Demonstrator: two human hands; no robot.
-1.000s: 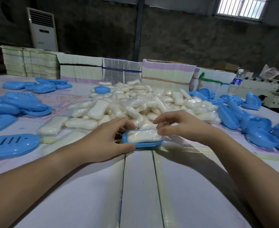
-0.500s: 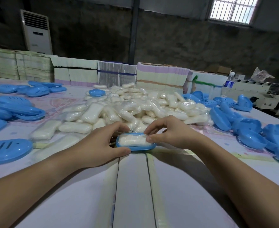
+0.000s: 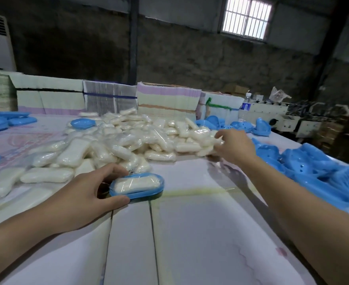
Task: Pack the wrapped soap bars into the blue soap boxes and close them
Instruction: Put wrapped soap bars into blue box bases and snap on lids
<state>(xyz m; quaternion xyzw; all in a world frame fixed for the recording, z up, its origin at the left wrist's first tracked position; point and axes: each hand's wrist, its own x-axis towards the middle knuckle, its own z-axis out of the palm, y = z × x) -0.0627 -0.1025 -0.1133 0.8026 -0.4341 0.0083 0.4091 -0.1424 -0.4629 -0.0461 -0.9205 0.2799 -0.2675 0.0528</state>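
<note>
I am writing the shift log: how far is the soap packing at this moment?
Done: one wrapped soap bar lies in an open blue box base; no lid on it yet. In hand: the left hand grips that base, while the right hand reaches into the soap pile. Left: the big pile and many empty blue shells.

bare table (image 3: 190, 233) near, soap pile (image 3: 128, 140) behind

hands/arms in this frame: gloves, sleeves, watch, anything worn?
Nothing worn that shows. The left hand and the right hand are both bare, no gloves, no rings visible. Both forearms are bare to the frame edge: no sleeves, watch or wristband in view. No markings or tape on either.
</note>
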